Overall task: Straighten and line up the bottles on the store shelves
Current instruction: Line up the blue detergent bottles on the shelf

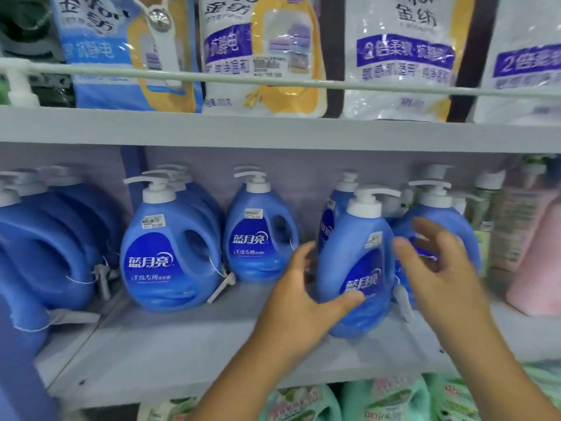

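You are facing a grey store shelf (182,354) stocked with blue pump bottles of laundry detergent. One bottle, the front blue bottle (356,262), stands forward of the others near the shelf's front edge, turned so its label faces partly to the right. Your left hand (300,299) is against this bottle's left side, thumb lying across its lower front and the fingers (299,256) reaching round behind, so you are holding it. Your right hand (440,268) hovers just right of the bottle, fingers spread wide and gripping nothing; it is blurred.

Behind your right hand stands another blue bottle (440,217). To the left of the front bottle, further back, is a middle bottle (258,235) facing forward, and further left a larger bottle (170,250) with a hanging tag. Above the bottles, an upper shelf carries softener refill pouches (261,56) behind a rail (273,80).
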### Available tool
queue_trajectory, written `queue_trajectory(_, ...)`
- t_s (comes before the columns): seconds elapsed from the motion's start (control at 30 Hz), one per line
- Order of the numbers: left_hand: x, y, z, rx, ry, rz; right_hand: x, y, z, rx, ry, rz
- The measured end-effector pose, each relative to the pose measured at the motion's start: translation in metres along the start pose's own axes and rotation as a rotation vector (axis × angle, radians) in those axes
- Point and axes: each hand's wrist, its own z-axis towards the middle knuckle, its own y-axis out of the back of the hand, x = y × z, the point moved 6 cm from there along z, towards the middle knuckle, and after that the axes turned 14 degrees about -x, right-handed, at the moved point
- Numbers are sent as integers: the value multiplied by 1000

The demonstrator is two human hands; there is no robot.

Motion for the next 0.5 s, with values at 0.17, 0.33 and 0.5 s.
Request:
queue_trajectory(0.17,-4,-23,3,-134,6,63,-28,-26,7,207,22,-55)
queue_trajectory(0.33,0,45,-12,-153,104,6,-22,-36,33,160,19,-100)
queue_trajectory(0.5,3,129,-29,-248,161,41,5,-99,75,261,169,-392)
